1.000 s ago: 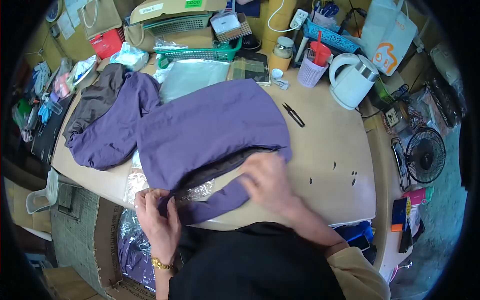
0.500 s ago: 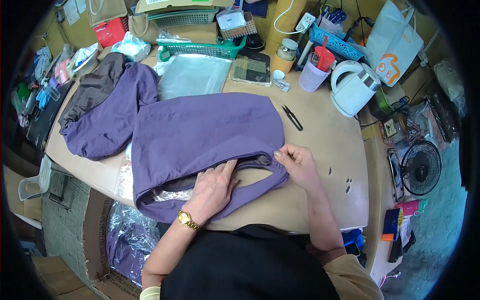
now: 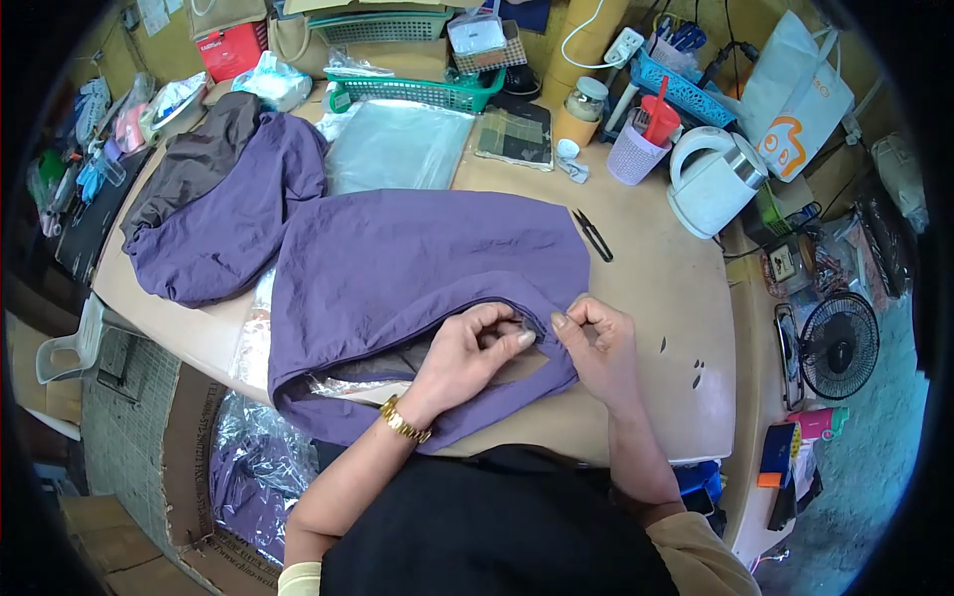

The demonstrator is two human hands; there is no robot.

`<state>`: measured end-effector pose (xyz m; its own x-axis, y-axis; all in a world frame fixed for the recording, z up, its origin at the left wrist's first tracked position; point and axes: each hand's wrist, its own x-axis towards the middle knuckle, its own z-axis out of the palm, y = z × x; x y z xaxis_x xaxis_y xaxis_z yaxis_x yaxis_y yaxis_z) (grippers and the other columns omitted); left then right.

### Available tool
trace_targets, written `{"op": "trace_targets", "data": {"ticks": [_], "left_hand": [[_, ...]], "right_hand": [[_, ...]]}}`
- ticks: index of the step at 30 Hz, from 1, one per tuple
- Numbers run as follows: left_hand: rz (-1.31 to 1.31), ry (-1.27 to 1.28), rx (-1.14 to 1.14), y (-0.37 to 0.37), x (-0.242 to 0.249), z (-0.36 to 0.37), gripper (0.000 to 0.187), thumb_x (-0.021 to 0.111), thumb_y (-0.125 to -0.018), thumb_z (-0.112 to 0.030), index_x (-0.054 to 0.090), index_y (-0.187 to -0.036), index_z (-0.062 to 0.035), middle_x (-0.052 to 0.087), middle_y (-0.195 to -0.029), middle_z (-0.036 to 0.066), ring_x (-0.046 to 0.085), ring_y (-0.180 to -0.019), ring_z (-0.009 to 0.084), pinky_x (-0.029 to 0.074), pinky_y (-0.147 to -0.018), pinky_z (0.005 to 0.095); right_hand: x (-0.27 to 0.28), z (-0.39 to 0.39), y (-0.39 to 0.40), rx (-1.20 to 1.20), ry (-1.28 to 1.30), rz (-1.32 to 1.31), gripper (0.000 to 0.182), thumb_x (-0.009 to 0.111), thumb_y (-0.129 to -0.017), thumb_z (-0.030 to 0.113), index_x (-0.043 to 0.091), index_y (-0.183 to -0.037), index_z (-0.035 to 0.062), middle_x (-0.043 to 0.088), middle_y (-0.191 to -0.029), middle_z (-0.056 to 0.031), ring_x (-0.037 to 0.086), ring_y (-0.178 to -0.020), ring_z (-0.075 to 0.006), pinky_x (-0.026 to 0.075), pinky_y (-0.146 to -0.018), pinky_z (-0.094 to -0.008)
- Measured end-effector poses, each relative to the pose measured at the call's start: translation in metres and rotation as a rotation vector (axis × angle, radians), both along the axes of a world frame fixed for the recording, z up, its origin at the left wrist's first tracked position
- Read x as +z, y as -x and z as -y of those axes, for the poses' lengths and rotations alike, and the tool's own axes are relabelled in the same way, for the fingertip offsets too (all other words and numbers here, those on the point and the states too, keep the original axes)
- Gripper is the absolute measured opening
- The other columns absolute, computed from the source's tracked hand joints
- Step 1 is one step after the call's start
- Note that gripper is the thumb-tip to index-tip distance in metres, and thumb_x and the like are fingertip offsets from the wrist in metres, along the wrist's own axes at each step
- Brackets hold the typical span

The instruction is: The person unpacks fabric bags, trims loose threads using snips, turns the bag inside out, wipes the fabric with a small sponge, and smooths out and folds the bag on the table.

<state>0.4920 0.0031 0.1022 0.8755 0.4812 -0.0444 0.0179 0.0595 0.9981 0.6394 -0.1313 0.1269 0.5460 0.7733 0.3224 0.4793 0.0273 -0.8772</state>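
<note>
A purple fabric bag (image 3: 417, 248) lies on the table in front of me, its long opening facing my body and a dark lining showing inside. My right hand (image 3: 601, 353) pinches the bag's edge at the right end of the opening, where the strap joins. My left hand (image 3: 475, 353), with a gold watch on the wrist, is closed at the same corner, thumb and fingertips against the dark-trimmed edge. Whatever small part lies between the left fingertips is hidden. A pair of black thread snips (image 3: 593, 234) rests just beyond the bag's right side.
Another purple bag with dark lining (image 3: 214, 228) lies at left. Clear plastic sleeves (image 3: 397, 147), a green basket (image 3: 427, 94), a lilac cup (image 3: 636, 154) and a white kettle (image 3: 711, 184) stand behind. A fan (image 3: 840, 346) is at right; a cardboard box (image 3: 184, 467) holds plastic-wrapped purple items.
My left hand has moved from lying flat in the middle of the opening to the right corner, where its fingers have closed. My right hand stays pinched there. The whole view has shifted slightly.
</note>
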Motion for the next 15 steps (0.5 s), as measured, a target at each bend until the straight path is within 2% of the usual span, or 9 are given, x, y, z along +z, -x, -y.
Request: {"op": "trace_targets", "data": {"ticks": [1,4,9,11,13,14,15], "left_hand": [[0.0,0.0,0.003,-0.005,-0.01,-0.003,0.017,0.066,-0.1,-0.015,0.065,-0.106,0.0013,0.062,-0.089,-0.003,0.051,-0.082,0.0042,0.046,-0.075,0.0236],[0.247,0.227,0.0,-0.016,-0.025,-0.002,0.011,0.068,-0.098,-0.012,0.065,-0.099,-0.001,0.063,-0.085,-0.005,0.05,-0.074,0.0023,0.045,-0.067,0.0216],[0.249,0.117,0.187,-0.017,-0.028,0.011,0.006,0.069,-0.095,-0.005,0.066,-0.099,-0.0018,0.063,-0.086,-0.005,0.053,-0.075,0.0016,0.046,-0.07,0.0204],[0.299,0.288,-0.039,-0.019,-0.031,0.004,0.014,0.07,-0.094,-0.006,0.067,-0.107,-0.0018,0.067,-0.091,-0.002,0.058,-0.08,0.0041,0.049,-0.076,0.0218],[0.288,0.349,-0.067,-0.012,-0.03,0.0,0.018,0.07,-0.094,-0.007,0.067,-0.111,-0.0008,0.068,-0.095,-0.001,0.06,-0.085,0.0055,0.049,-0.08,0.0227],[0.275,0.412,-0.096,-0.009,-0.03,-0.001,0.023,0.07,-0.094,-0.008,0.067,-0.114,0.0001,0.07,-0.098,0.001,0.061,-0.089,0.0069,0.049,-0.084,0.0237],[0.273,0.41,-0.102,-0.007,-0.03,-0.004,0.023,0.07,-0.094,-0.008,0.067,-0.114,0.0001,0.07,-0.098,0.001,0.061,-0.089,0.0069,0.049,-0.084,0.0237]], "right_hand": [[0.001,0.0,0.001,0.015,-0.016,0.025,0.024,0.069,-0.094,0.006,0.057,-0.073,-0.0009,0.057,-0.067,-0.0038,0.049,-0.06,-0.0078,0.038,-0.054,-0.0266],[0.002,0.002,0.002,0.024,-0.004,0.048,0.024,0.069,-0.093,0.005,0.056,-0.073,-0.0014,0.056,-0.067,-0.0052,0.05,-0.062,-0.0098,0.039,-0.056,-0.0275],[0.0,-0.002,0.011,0.011,-0.02,0.045,0.023,0.069,-0.092,0.004,0.056,-0.074,-0.0011,0.056,-0.071,-0.0052,0.05,-0.064,-0.0109,0.039,-0.058,-0.0285],[0.003,-0.002,0.018,-0.006,-0.007,0.054,0.023,0.069,-0.091,0.003,0.055,-0.074,-0.0009,0.056,-0.073,-0.0051,0.051,-0.066,-0.0112,0.04,-0.059,-0.0288],[0.007,-0.003,0.022,0.036,-0.045,0.229,0.019,0.069,-0.09,0.002,0.058,-0.076,-0.0009,0.058,-0.077,-0.0049,0.052,-0.07,-0.0114,0.041,-0.063,-0.0277],[0.007,-0.001,0.017,0.031,-0.046,0.228,0.019,0.069,-0.09,0.002,0.058,-0.076,-0.0009,0.058,-0.077,-0.0049,0.052,-0.07,-0.0114,0.041,-0.063,-0.0277],[0.007,0.001,0.008,0.135,-0.046,0.115,0.014,0.07,-0.091,0.002,0.059,-0.082,-0.0006,0.058,-0.079,-0.0038,0.052,-0.072,-0.0107,0.042,-0.065,-0.0269]]}}
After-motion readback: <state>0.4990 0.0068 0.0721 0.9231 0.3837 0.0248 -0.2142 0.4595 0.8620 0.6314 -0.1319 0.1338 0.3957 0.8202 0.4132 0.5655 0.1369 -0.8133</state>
